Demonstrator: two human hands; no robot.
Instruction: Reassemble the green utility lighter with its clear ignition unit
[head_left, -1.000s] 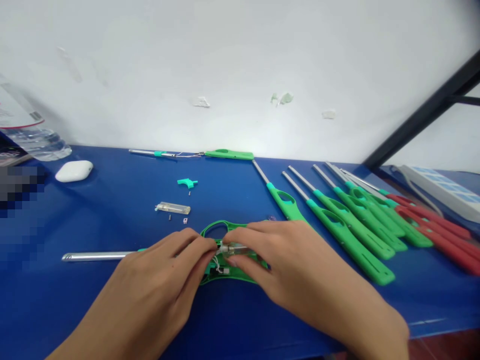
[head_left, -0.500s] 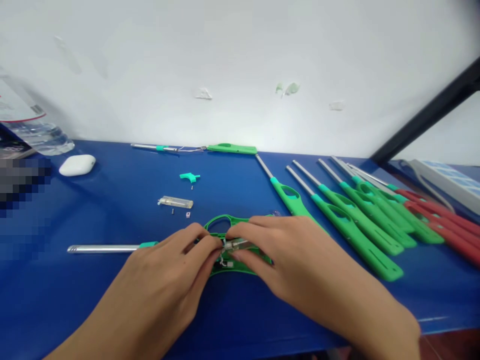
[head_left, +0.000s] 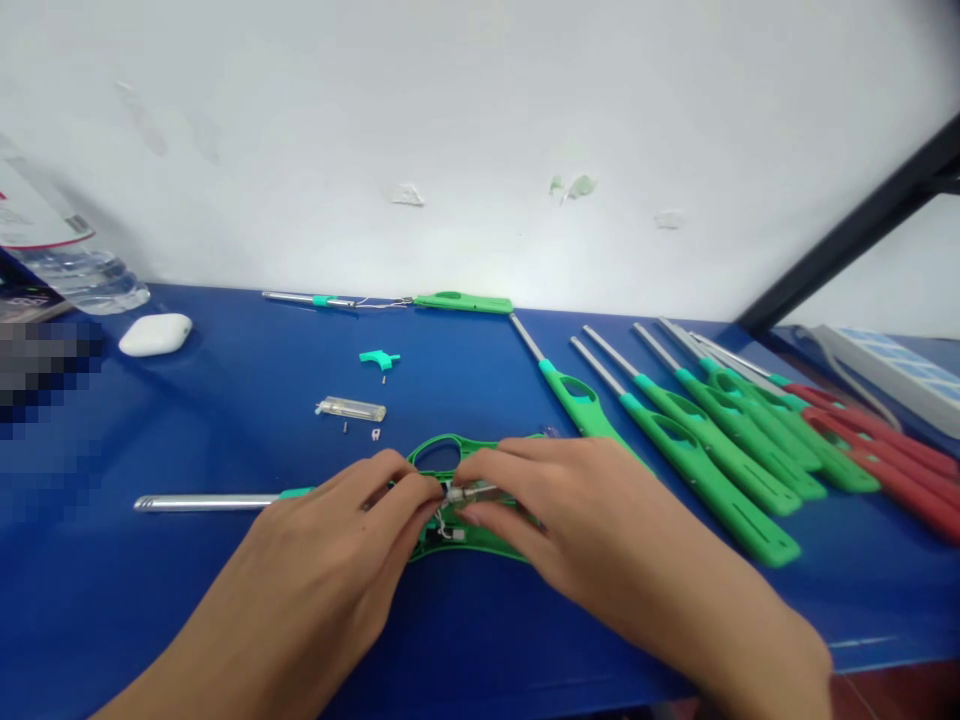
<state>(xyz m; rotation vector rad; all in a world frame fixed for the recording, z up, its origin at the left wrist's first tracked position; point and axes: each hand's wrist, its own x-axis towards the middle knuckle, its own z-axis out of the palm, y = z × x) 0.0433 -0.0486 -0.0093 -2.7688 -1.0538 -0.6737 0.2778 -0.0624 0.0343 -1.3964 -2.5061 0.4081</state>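
Note:
An opened green lighter casing [head_left: 491, 552] lies on the blue table under both my hands, its metal barrel [head_left: 210, 503] pointing left. In my right hand [head_left: 607, 540], thumb and fingers pinch a small clear fuel tank [head_left: 480, 490] over the casing. My left hand [head_left: 330, 560] is closed, its fingertips pressed together at the tank's left end; whatever they grip is hidden. A thin pale wire and a small black-and-white part [head_left: 448, 536] show inside the casing below the fingertips. Beyond the hands lie another clear fuel tank [head_left: 351, 408] and a turquoise trigger [head_left: 380, 358].
Several green lighters [head_left: 712, 480] and red ones [head_left: 892, 450] lie in a row at right. A lighter with exposed wires [head_left: 461, 301] rests by the wall. At left are a white case [head_left: 155, 335] and a water bottle [head_left: 82, 270]. Tiny loose parts lie near the spare tank.
Both hands stay almost in place over the casing, with only slight finger movement at the tank's left end. The view has shifted a little.

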